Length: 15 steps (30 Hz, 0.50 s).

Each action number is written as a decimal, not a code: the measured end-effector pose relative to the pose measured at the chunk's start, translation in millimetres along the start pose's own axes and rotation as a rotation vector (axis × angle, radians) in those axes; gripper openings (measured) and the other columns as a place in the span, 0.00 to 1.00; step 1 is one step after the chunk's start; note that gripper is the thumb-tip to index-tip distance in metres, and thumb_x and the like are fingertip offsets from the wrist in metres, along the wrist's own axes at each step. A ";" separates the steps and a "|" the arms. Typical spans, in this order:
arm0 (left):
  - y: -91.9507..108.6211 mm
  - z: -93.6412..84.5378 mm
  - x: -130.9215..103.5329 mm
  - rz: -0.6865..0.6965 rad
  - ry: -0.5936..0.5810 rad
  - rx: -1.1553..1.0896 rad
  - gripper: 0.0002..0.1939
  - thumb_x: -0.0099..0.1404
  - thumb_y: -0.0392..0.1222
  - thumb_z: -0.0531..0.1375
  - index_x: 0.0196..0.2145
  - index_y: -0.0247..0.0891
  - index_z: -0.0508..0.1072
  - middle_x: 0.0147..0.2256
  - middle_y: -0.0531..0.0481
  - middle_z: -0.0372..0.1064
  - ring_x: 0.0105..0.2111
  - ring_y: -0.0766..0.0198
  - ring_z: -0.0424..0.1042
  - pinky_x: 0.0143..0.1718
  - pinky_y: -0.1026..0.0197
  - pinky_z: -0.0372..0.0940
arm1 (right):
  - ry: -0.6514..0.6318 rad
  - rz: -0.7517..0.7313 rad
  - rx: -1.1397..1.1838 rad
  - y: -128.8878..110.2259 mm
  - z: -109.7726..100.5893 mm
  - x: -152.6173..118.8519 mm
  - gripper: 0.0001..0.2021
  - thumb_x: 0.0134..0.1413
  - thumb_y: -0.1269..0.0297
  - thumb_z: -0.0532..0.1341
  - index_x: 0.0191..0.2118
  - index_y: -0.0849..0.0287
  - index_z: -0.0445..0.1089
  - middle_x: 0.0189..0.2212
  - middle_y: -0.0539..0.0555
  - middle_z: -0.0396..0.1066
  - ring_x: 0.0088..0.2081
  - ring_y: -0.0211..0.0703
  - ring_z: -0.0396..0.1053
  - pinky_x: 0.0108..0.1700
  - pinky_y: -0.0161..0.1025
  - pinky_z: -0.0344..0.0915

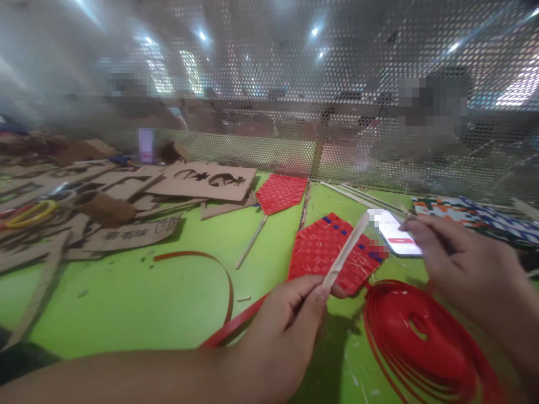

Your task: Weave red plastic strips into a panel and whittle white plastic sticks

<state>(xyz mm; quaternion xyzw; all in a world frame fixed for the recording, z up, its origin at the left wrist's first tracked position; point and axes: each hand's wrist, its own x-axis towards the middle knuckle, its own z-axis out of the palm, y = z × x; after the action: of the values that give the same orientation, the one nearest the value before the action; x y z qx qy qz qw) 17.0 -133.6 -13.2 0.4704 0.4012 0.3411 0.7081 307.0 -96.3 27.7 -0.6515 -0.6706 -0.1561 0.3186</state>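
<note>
My left hand (295,322) pinches the lower end of a pale flat wooden stick (347,249), which slants up to the right. Behind the stick lies a red woven piece (311,247) with a few blue squares. A red strip (244,320) runs behind my left wrist. At the right, my right hand (446,247) has its thumb and fingertips together beside a lit phone (398,233); what they hold, if anything, is too small to make out. A coil of red strapping (421,331) sits below my right hand.
Cut cardboard (206,180) and a cardboard roll (103,207) are piled at the left, near yellow-handled scissors (33,215). A smaller red woven piece with a stick (282,193) lies farther back. A perforated screen (261,112) stands behind the green table (181,303).
</note>
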 end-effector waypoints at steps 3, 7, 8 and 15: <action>-0.4 -1.0 2.9 -0.021 -0.001 -0.024 0.21 0.78 0.61 0.57 0.48 0.40 0.75 0.24 0.60 0.54 0.23 0.70 0.50 0.23 0.63 0.45 | -0.082 -0.093 0.194 -25.9 12.6 -13.7 0.15 0.74 0.54 0.57 0.47 0.54 0.78 0.36 0.54 0.84 0.32 0.48 0.81 0.31 0.39 0.69; -0.9 1.7 3.2 -0.029 0.008 -0.056 0.18 0.78 0.58 0.57 0.46 0.40 0.74 0.24 0.60 0.55 0.23 0.70 0.52 0.23 0.64 0.47 | -0.081 -0.123 0.244 -38.8 17.4 -19.8 0.13 0.75 0.54 0.56 0.44 0.52 0.76 0.31 0.50 0.82 0.28 0.44 0.80 0.26 0.37 0.66; -1.0 2.1 3.7 -0.031 0.005 -0.066 0.18 0.78 0.58 0.57 0.45 0.40 0.73 0.24 0.60 0.55 0.23 0.70 0.51 0.22 0.64 0.46 | -0.076 -0.132 0.248 -40.3 15.7 -19.9 0.13 0.75 0.54 0.56 0.42 0.52 0.75 0.29 0.49 0.81 0.26 0.43 0.78 0.25 0.37 0.65; 3.0 -2.6 8.1 -0.008 -0.029 -0.097 0.18 0.77 0.58 0.58 0.41 0.39 0.72 0.24 0.59 0.55 0.24 0.70 0.51 0.24 0.65 0.46 | -0.249 -0.410 0.407 -74.2 9.8 -37.2 0.10 0.76 0.65 0.54 0.47 0.53 0.74 0.39 0.50 0.84 0.36 0.39 0.83 0.36 0.32 0.75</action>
<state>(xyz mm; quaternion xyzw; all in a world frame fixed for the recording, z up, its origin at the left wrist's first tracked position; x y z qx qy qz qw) 18.0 -124.6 -13.0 0.4389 0.3758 0.3507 0.7370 230.7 -126.6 12.1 -0.4398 -0.8393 0.0016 0.3197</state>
